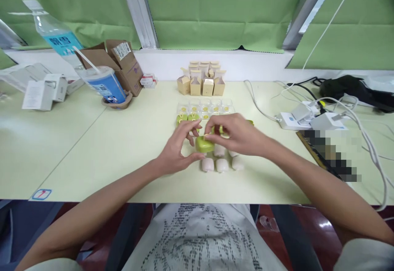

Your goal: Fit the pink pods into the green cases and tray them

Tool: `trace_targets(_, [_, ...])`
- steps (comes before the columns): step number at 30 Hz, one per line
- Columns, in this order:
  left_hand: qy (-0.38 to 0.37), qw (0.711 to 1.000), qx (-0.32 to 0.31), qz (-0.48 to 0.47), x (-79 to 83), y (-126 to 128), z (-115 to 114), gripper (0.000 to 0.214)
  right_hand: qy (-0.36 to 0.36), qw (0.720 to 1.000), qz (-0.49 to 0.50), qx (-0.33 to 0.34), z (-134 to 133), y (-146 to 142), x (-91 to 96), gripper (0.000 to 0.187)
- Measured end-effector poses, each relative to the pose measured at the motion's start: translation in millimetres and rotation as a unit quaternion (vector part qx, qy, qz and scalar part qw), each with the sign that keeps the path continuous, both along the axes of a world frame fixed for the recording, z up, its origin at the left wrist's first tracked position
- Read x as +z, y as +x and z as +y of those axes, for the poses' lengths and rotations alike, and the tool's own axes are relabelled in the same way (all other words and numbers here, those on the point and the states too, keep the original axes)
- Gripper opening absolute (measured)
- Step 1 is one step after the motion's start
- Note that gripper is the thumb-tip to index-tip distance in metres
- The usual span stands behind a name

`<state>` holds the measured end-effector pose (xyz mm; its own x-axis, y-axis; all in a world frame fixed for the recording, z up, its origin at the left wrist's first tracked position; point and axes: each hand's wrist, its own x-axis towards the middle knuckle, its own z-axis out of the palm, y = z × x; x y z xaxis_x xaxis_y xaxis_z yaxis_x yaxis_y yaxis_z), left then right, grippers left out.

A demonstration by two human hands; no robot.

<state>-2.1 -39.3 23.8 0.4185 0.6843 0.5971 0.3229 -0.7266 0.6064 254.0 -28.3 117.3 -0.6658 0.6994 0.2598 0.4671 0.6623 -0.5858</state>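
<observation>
Both my hands meet at the table's middle on a small green case [204, 144]. My left hand [178, 145] grips its left side with thumb and fingers. My right hand [237, 134] pinches its top right edge. Just below lie three white rounded cases [222, 164] in a row. Behind my hands sit more green cases [185, 118] and a row of clear plastic trays [205, 107]. Several small tan cardboard boxes [201, 83] stand open at the back.
A blue paper cup with a straw [106, 84] and a brown carton [124, 63] stand at back left, beside a water bottle [57, 37] and white boxes [43, 91]. White chargers and cables [310, 119] and a black bag [351, 88] crowd the right.
</observation>
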Motion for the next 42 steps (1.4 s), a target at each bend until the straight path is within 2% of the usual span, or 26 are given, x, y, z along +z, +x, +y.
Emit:
trace_targets(2, [0.027, 0.999, 0.03, 0.026, -1.6, 0.8, 0.8, 0.073, 0.01, 1.0, 0.011, -0.005, 2.8, -21.2, -12.6, 0.011])
trace_targets(4, [0.056, 0.996, 0.068, 0.033, -1.2, -2.3, 6.2, 0.06, 0.009, 0.998, 0.051, -0.04, 6.8, -25.3, -23.7, 0.01])
trace_targets(7, [0.083, 0.992, 0.097, 0.014, -0.6, -8.7, 16.7, 0.031, -0.002, 0.989, 0.109, -0.1, 12.0, -6.5, -37.5, 0.014])
trace_targets(9, [0.087, 0.991, 0.102, 0.012, -1.7, -11.1, 21.9, 0.023, 0.0, 0.989, 0.089, -0.117, 13.8, 12.1, -45.4, 0.014])
trace_targets(13, [0.105, 0.99, 0.082, 0.044, -2.8, -13.6, 25.5, 0.022, 0.017, 0.996, 0.006, -0.088, 12.4, 37.5, -57.8, 0.017])
trace_targets(15, [0.127, 0.988, 0.031, 0.085, -0.9, -16.5, 25.5, 0.025, 0.019, 0.998, -0.023, -0.063, 10.1, 42.4, -60.9, 0.02])
trace_targets(18, [0.149, 0.972, -0.043, 0.177, 2.4, -23.2, 26.3, 0.039, 0.006, 0.997, -0.074, -0.021, 7.5, 45.6, -62.0, 0.029])
trace_targets(20, [0.166, 0.959, -0.045, 0.228, 2.5, -27.7, 28.4, 0.046, -0.01, 0.995, -0.096, -0.007, 7.1, 46.5, -62.2, 0.036])
trace_targets(23, [0.225, 0.934, -0.02, 0.277, 0.2, -33.2, 33.8, 0.038, -0.031, 0.993, -0.11, 0.009, 7.4, 45.8, -64.1, 0.049])
trace_targets(27, [0.285, 0.919, -0.035, 0.269, 2.8, -39.4, 41.0, 0.016, -0.037, 0.994, -0.098, 0.044, 7.1, 43.2, -67.4, 0.051])
trace_targets(31, [0.32, 0.931, -0.017, 0.174, 14.7, -42.9, 42.0, 0.015, -0.032, 0.995, -0.082, 0.037, 7.0, 44.3, -68.2, 0.046])
trace_targets(34, [0.297, 0.95, -0.016, 0.098, 20.0, -41.5, 37.9, 0.013, -0.047, 0.999, -0.02, -0.001, 7.7, 46.2, -67.0, 0.04])
trace_targets(36, [0.269, 0.96, -0.021, 0.076, 19.0, -38.4, 34.7, 0.01, -0.071, 0.992, 0.095, -0.036, 7.1, 45.8, -66.0, 0.039])
trace_targets(39, [0.254, 0.966, 0.005, 0.058, 11.9, -30.4, 30.3, 0.025, -0.131, 0.944, 0.296, -0.056, 2.8, 40.4, -65.1, 0.038])
trace_targets(42, [0.222, 0.975, 0.006, 0.01, 2.2, -18.7, 25.0, 0.056, -0.152, 0.908, 0.388, -0.048, -6.3, 29.4, -65.6, 0.036])
